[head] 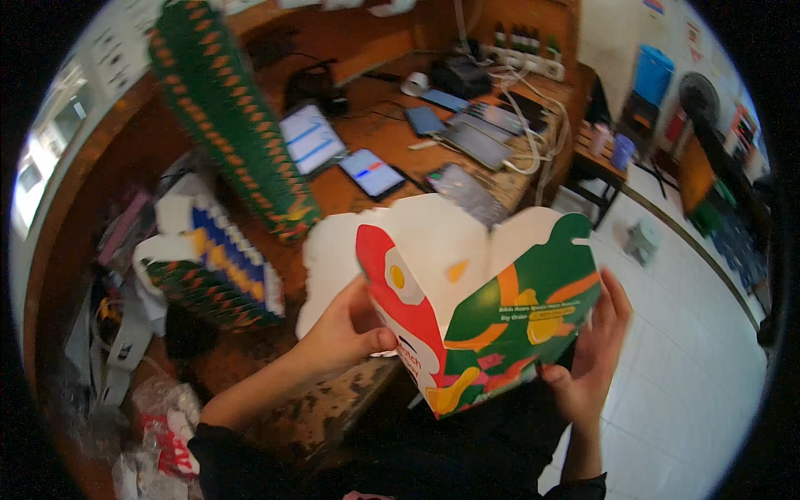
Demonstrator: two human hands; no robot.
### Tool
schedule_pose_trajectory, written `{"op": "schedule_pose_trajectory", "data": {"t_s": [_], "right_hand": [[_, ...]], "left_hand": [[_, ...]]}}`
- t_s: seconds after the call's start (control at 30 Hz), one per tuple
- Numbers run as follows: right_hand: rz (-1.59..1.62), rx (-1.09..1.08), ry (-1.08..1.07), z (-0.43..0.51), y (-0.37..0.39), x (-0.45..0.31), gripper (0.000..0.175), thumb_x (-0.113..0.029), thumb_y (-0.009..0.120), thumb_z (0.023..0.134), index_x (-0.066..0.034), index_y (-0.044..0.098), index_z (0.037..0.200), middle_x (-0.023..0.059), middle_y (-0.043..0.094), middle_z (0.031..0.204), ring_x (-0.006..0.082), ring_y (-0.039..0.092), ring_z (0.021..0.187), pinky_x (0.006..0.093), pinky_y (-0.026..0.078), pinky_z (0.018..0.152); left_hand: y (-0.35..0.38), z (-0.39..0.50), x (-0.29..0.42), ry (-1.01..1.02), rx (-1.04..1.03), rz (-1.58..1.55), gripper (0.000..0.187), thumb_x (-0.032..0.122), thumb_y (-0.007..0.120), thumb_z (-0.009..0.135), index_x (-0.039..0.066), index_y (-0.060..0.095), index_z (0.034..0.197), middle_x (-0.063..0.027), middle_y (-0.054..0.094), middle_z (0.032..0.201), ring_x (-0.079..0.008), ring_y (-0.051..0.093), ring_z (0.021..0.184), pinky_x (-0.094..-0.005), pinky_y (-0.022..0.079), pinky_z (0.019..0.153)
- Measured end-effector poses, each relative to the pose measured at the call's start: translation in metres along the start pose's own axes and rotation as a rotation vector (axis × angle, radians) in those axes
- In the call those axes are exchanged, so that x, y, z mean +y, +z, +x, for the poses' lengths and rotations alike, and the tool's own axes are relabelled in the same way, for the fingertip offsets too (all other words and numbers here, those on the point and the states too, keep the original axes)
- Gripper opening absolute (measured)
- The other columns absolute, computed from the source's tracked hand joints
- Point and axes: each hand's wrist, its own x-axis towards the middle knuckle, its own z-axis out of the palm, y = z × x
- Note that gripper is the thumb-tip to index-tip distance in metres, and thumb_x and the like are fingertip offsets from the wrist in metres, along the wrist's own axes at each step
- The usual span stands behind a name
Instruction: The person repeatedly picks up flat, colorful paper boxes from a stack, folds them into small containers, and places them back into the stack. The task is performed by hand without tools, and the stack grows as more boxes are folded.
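Note:
Between my two hands is a printed cardboard food box [519, 312], green and red outside and white inside, with its top flaps standing open. My left hand [350, 331] grips its red and white side, thumb on the outer face. My right hand [594, 350] holds the far right end of the green side, thumb near the lower edge. Behind the box, white scallop-edged cardboard [331, 269] lies on the wooden table [344, 387]. A tall nested stack of green and orange cartons [231, 119] leans at the upper left.
Left of the box lie blue, yellow and white cartons [231, 256] and plastic bags [169, 431]. Two lit phones [372, 172], several other devices and a tablet [478, 140] lie on the desk beyond, among white cables [531, 150]. A stool with cups [600, 150] stands at the right.

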Motion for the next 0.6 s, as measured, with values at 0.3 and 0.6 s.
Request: {"op": "schedule_pose_trajectory", "data": {"t_s": [0.3,0.6], "right_hand": [[0.656,-0.765,0.304,0.092,0.109,-0.03,0.102,-0.018,0.085,0.057,-0.0028,0.023,0.137,0.0113,0.039,0.134,0.0232,0.038,0.125,0.04,0.028,0.106],[0.533,-0.72,-0.211,0.16,0.286,-0.105,0.097,-0.045,0.083,0.056,0.0131,0.034,0.117,0.0182,0.057,0.104,0.0209,0.058,0.093,0.0299,0.048,0.081]], "left_hand": [[-0.034,-0.053,0.076,0.374,0.372,0.291,0.075,0.039,0.056,0.086,0.003,0.017,0.139,-0.0096,0.04,0.128,-0.0182,0.044,0.115,-0.033,0.039,0.094],[-0.112,-0.124,0.179,0.508,0.727,0.639,0.06,0.043,0.05,0.088,0.005,0.035,0.132,-0.0088,0.049,0.125,-0.0206,0.053,0.108,-0.0377,0.045,0.09]]}}
